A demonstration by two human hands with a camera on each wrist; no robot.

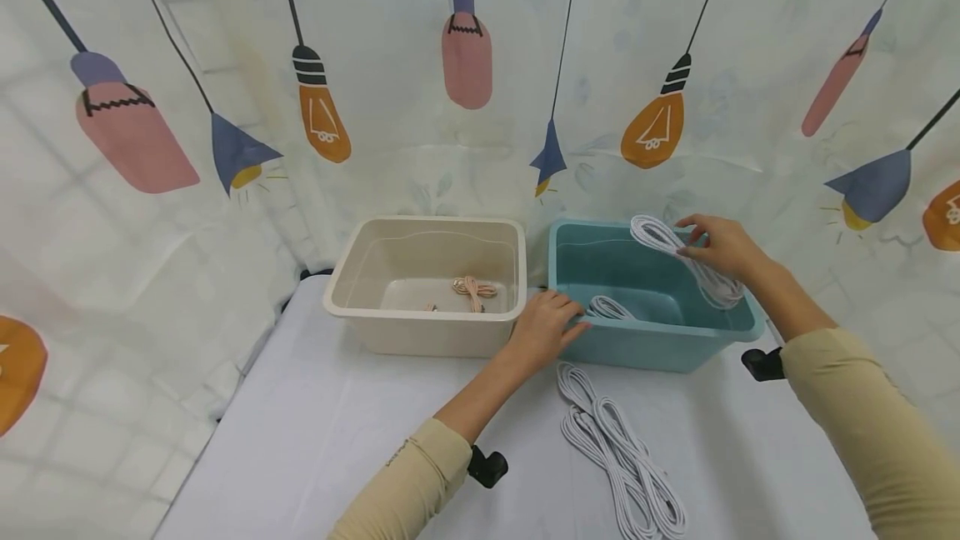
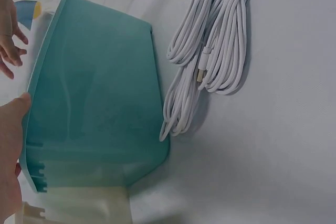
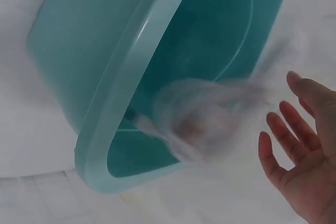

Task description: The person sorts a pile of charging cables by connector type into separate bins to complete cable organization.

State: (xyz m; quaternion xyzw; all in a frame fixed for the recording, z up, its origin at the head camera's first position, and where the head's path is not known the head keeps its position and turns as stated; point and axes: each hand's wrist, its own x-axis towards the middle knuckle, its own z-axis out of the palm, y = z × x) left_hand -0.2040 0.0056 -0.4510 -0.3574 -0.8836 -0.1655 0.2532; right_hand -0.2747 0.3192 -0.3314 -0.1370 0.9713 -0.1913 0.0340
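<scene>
My left hand grips the front left rim of the teal bin, the thumb on its outer wall. Over the right part of that bin, my right hand is beside a bundled white cable. In the right wrist view, the fingers of that hand are spread and apart from the cable, which is blurred in mid-air at the bin's mouth. Another white cable coil lies inside the bin at the left. Several white cable bundles lie on the table in front; one metal plug shows among them.
Left of the teal bin stands a cream bin with a pinkish cable bundle inside. Both bins stand at the back of the white-covered table, close to a wall covering printed with lamps.
</scene>
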